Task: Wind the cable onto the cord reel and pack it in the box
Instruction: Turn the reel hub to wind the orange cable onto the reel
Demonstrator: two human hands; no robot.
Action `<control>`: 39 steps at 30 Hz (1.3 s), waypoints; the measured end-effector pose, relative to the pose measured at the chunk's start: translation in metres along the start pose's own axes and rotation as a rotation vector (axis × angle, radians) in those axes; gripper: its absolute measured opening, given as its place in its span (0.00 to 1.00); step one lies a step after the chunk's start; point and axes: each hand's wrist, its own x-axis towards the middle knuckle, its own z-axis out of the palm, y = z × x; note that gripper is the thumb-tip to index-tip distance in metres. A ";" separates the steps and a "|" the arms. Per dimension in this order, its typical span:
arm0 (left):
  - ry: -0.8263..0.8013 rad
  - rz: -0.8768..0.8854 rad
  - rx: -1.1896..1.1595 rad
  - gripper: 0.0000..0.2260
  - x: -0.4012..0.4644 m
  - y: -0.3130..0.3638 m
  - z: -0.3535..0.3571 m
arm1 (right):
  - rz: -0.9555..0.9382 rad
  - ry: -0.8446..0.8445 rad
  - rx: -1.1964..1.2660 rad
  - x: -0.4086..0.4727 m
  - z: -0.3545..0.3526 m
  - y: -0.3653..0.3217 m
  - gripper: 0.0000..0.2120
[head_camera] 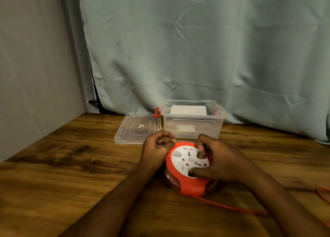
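A round red cord reel [185,181] with a white socket face lies flat on the wooden table [71,165]. My right hand [219,158] rests on top of it, with fingers and thumb pressed into the white centre. My left hand [157,147] is curled against the reel's left rim and steadies it. A red cable [223,205] leaves the reel's near side and trails right across the table, with a loop [323,194] at the right edge. Behind the reel stands a clear plastic box [192,120], open, with red latches.
The box's clear lid [137,129] lies flat to the left of the box. A white object shows inside or behind the box. A pale curtain [196,49] hangs behind the table and a wall runs along its left side.
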 end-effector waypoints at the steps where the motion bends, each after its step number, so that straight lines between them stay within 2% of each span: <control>1: 0.000 -0.001 0.005 0.05 0.000 -0.001 0.000 | -0.001 0.021 -0.028 0.000 0.003 -0.001 0.24; 10: 0.009 -0.010 -0.003 0.05 0.001 -0.002 -0.003 | 0.022 0.169 -0.137 0.002 0.022 -0.009 0.28; 14: 0.016 -0.002 0.014 0.04 0.000 -0.001 -0.003 | 0.071 0.220 -0.090 0.004 0.029 -0.019 0.30; 17: 0.012 0.005 0.027 0.04 -0.001 -0.001 -0.002 | 0.126 0.193 -0.041 0.007 0.035 -0.022 0.31; 20: 0.001 -0.001 0.030 0.04 0.000 -0.001 -0.002 | 0.111 0.228 -0.046 0.011 0.041 -0.018 0.31; 24: 0.004 0.003 0.040 0.05 0.000 0.000 -0.002 | 0.030 0.224 -0.038 0.012 0.042 -0.014 0.27; 29: -0.003 -0.005 0.042 0.05 -0.003 0.004 -0.002 | -0.147 0.283 -0.045 0.007 0.028 -0.007 0.10; 31: -0.004 -0.003 0.048 0.05 -0.003 0.004 -0.002 | -0.190 0.183 -0.065 0.005 0.013 -0.004 0.16; 33: -0.002 -0.001 0.050 0.05 -0.003 0.005 -0.003 | -0.155 0.058 -0.068 0.003 0.000 -0.002 0.21; 39: -0.004 -0.011 0.033 0.05 -0.004 0.006 -0.002 | -0.094 -0.100 -0.030 -0.001 -0.011 0.007 0.36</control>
